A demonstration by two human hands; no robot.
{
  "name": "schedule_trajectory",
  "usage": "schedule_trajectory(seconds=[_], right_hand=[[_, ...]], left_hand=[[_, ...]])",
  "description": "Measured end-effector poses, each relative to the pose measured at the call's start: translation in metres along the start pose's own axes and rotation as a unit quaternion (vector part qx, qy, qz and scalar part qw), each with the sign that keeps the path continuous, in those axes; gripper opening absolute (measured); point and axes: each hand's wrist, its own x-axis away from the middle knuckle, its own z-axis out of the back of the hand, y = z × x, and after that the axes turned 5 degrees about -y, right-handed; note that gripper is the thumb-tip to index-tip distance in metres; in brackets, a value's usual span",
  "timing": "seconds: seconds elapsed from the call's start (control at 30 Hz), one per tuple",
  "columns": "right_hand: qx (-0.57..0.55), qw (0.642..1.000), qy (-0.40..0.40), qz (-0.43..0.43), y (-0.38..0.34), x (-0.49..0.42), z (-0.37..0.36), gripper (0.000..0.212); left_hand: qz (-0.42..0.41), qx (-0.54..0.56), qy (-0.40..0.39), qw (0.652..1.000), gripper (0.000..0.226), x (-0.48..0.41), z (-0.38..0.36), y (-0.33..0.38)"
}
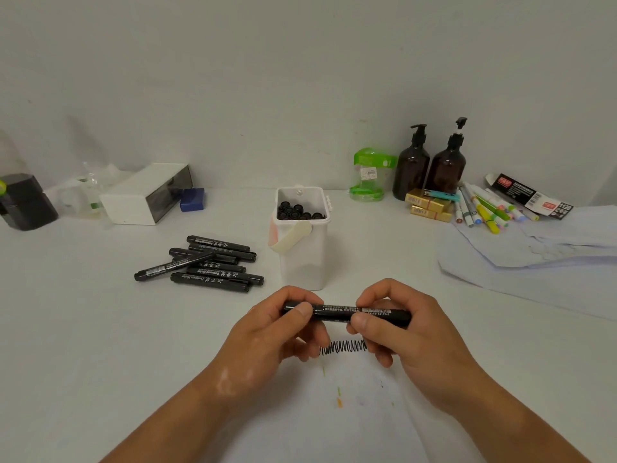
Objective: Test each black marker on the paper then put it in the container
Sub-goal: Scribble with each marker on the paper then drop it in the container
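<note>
I hold one black marker (337, 312) level above the white paper (334, 412). My left hand (267, 332) pinches its cap end and my right hand (400, 332) grips the barrel, with the cap on. A black zigzag scribble (344, 346) shows on the paper just below the marker. Behind my hands stands a white container (302, 255) with a cream handle and several black markers upright inside. A pile of several black markers (207, 264) lies on the table to its left.
At the back left are a white box (147, 193), a blue block (192, 199) and a black device (25, 202). At the back right stand two brown pump bottles (429, 165), a green packet (370, 175), gold boxes, coloured pens (484, 208) and loose sheets (534, 259).
</note>
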Motion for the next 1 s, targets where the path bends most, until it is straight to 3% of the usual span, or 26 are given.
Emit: schedule_trajectory(seconds=[0.17,0.3,0.53,0.67,1.0], right_hand=[[0.019,0.999,0.012,0.027,-0.001,0.001,-0.006,0.014],[0.034,0.998,0.031,0.036,-0.001,0.002,-0.009,0.022],[0.068,0.995,0.062,0.046,-0.001,0.003,-0.014,0.012],[0.066,0.992,0.087,0.056,-0.002,0.002,-0.015,0.013],[0.025,0.993,0.081,0.084,-0.006,0.003,-0.018,0.020]], left_hand=[[-0.001,0.052,0.044,0.998,0.033,-0.001,-0.008,-0.005],[0.000,0.075,0.065,0.995,0.035,-0.003,-0.010,-0.006],[-0.008,-0.047,0.091,0.995,0.047,0.001,-0.018,-0.010],[-0.025,-0.098,0.115,0.988,0.042,0.002,-0.025,-0.007],[-0.074,-0.045,0.113,0.990,0.044,0.009,-0.035,0.005]])
